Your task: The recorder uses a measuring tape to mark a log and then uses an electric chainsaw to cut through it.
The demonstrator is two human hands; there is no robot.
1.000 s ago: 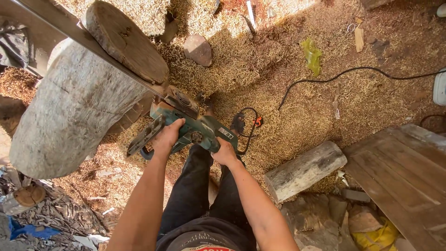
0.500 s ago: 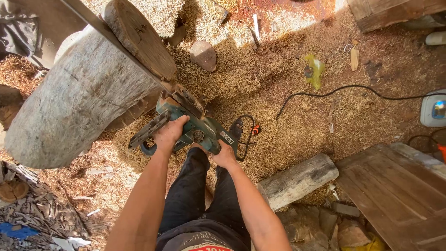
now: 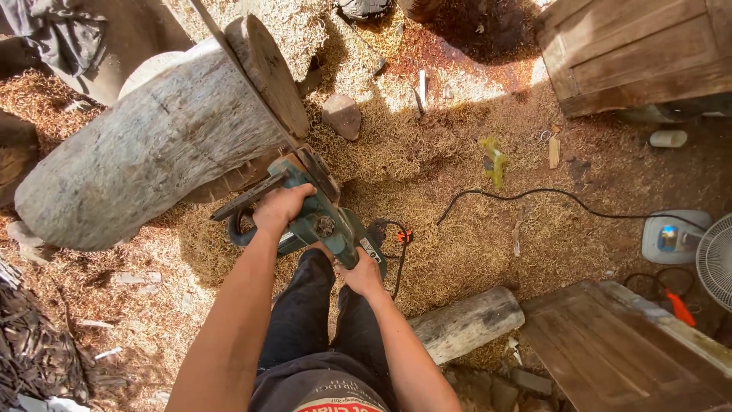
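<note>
head view: left hand point(image 3: 280, 207) and right hand point(image 3: 361, 276) both grip the green chainsaw point(image 3: 320, 217) cutting the big log point(image 3: 152, 145); steady, even pressure would help.

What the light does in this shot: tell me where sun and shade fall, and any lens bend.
Head view: hard sun on the log and both arms; the saw is sharp in the left hand and right hand; deep shade bottom right; wide lens bows the edges.

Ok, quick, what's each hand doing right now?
Left hand: closed around the front handle of the green chainsaw.
Right hand: closed on the chainsaw's rear grip.
</note>
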